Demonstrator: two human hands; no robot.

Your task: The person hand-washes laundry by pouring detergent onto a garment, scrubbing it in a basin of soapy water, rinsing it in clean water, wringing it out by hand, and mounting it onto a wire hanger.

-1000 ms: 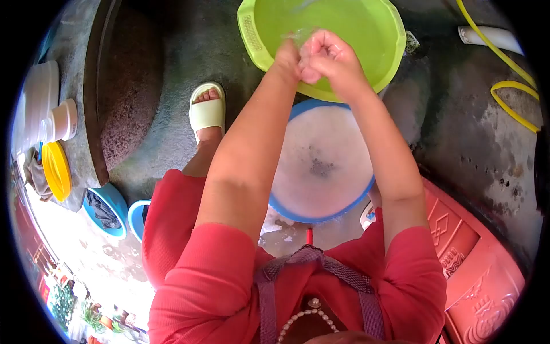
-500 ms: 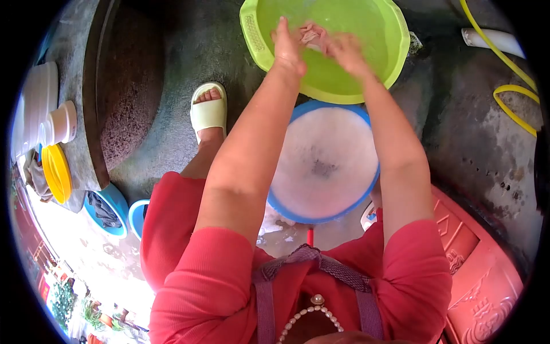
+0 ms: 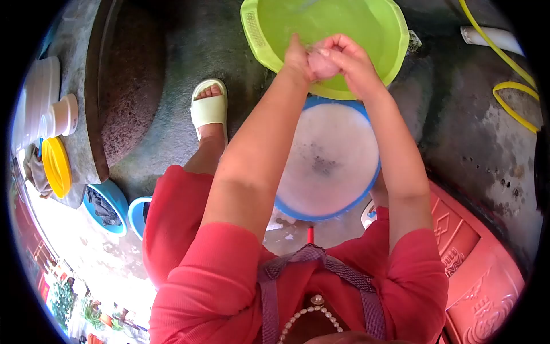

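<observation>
A small, balled-up pale pink cloth [image 3: 322, 66] sits between my two hands, over the near part of a lime-green basin [image 3: 255, 34] of water. From the left side my left hand [image 3: 297, 59] grips the cloth, its thumb pointing up. My right hand [image 3: 352, 62] is closed on the cloth's right side, fingers curled over the top. Parts of the cloth are hidden by the fingers. Just below the green basin stands a blue-rimmed basin [image 3: 330, 155] of cloudy, whitish water with a dark patch in the middle.
A red embossed panel [image 3: 478, 264] lies at the lower right. A yellow hose [image 3: 507, 63] and a white pipe [image 3: 492, 40] are at the upper right. Left are a stone ledge [image 3: 86, 114], a yellow basin [image 3: 55, 166] and a blue tub [image 3: 117, 209] with dark cloth.
My hands have come together and moved slightly nearer to me. The cloth, looser before, is now bunched up between them, with the right hand closed on it.
</observation>
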